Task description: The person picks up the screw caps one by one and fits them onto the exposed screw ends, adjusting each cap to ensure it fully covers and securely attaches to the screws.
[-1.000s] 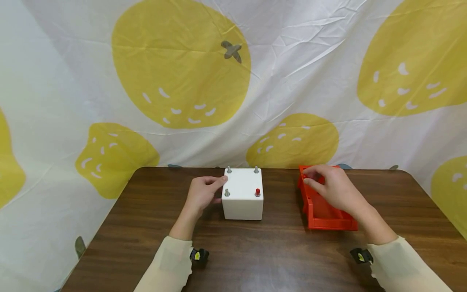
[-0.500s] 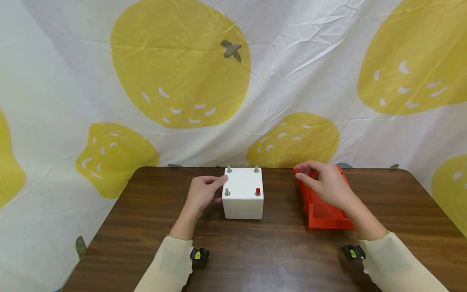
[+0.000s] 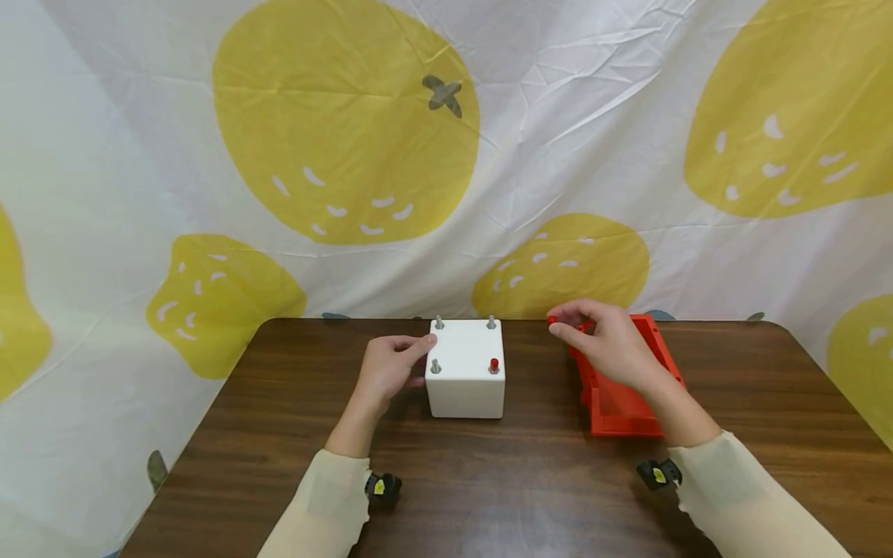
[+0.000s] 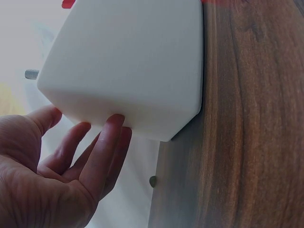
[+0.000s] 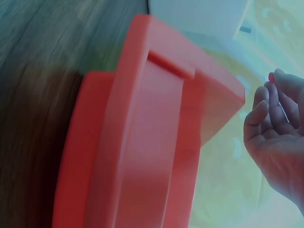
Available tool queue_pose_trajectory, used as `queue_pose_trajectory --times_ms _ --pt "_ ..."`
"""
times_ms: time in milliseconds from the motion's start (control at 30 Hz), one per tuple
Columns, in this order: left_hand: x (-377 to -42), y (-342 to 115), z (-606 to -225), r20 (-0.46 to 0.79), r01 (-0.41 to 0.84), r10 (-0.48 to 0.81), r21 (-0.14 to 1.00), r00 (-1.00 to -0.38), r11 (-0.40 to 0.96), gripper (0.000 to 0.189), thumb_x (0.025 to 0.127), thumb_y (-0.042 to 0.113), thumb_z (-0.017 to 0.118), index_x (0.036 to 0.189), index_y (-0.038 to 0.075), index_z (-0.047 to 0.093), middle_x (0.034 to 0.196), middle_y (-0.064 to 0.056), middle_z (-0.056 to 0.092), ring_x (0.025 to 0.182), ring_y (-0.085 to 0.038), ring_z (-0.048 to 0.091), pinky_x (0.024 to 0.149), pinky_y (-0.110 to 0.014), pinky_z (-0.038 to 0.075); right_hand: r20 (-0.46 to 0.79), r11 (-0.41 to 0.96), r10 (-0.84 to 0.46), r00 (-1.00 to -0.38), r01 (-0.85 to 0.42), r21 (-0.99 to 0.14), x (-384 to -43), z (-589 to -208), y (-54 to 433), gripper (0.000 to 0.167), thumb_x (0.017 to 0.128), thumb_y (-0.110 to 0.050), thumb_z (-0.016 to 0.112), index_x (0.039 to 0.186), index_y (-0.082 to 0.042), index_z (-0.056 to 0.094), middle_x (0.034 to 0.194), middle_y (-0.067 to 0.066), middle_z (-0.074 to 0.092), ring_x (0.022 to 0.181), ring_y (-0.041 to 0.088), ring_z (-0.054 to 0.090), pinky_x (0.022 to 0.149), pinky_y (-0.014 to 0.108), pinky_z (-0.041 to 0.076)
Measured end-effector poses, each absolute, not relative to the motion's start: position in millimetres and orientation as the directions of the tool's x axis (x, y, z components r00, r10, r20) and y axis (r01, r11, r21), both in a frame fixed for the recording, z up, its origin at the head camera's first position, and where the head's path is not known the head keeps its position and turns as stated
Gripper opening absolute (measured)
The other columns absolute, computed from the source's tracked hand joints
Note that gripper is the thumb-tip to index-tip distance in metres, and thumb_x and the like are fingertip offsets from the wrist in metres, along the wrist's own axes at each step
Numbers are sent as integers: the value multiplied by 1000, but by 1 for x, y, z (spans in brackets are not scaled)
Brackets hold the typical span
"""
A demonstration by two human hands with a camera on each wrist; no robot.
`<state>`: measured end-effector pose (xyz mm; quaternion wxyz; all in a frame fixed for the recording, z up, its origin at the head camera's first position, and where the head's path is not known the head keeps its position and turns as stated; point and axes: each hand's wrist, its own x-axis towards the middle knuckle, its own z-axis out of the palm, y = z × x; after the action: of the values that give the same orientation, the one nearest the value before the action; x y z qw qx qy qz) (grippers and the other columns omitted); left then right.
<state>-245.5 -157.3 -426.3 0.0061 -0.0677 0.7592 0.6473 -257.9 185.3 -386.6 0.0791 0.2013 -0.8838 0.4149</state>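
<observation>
A white block (image 3: 463,395) stands on the table with a threaded metal stud near each top corner. A red cap (image 3: 494,363) covers the front right stud; the front left stud (image 3: 436,366) is bare, as are the two rear ones. My left hand (image 3: 384,370) rests its thumb on the block's top left edge. In the left wrist view, extended fingers (image 4: 102,156) touch the block's side. Thumb and forefinger of my right hand (image 3: 607,345) pinch a small red piece (image 3: 552,319), resembling the cap, in the air between block and red bin.
The red open bin (image 3: 628,425) sits right of the block, partly hidden under my right hand and forearm. The brown wooden table (image 3: 530,480) ends at the back against a white cloth (image 3: 391,279) printed with yellow fruit.
My right hand has moved left and up out of the red bin, with the small red piece in its fingertips. My left hand and the block have stayed in place.
</observation>
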Motion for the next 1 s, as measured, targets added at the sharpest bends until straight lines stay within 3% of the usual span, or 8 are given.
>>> queue_pose_trajectory --times_ms 267,567,1000 --pt "-246 -158 -427 -93 -106 -89 983 -992 149 42 96 36 82 116 -1 78 117 -15 71 111 -36 69 74 -41 67 297 530 -283 -912 -407 -744 -265 -388 174 23 101 -23 76 120 -9 76 101 6 75 82 28 60 61 26 54" --pt "-246 -158 -427 -97 -110 -91 982 -991 154 42 96 37 82 116 -1 78 118 -14 71 103 -26 70 76 -43 67 311 506 -291 -905 -422 -753 -270 -386 159 21 100 -19 78 118 -8 77 104 3 76 90 24 66 73 26 59" --pt "-246 -158 -426 -102 -115 -94 982 -990 149 44 96 37 83 116 -2 78 119 -15 71 104 -28 71 77 -45 67 303 476 -297 -906 -416 -775 -281 -388 139 21 98 -22 81 114 -9 78 101 3 76 88 24 65 72 28 60"
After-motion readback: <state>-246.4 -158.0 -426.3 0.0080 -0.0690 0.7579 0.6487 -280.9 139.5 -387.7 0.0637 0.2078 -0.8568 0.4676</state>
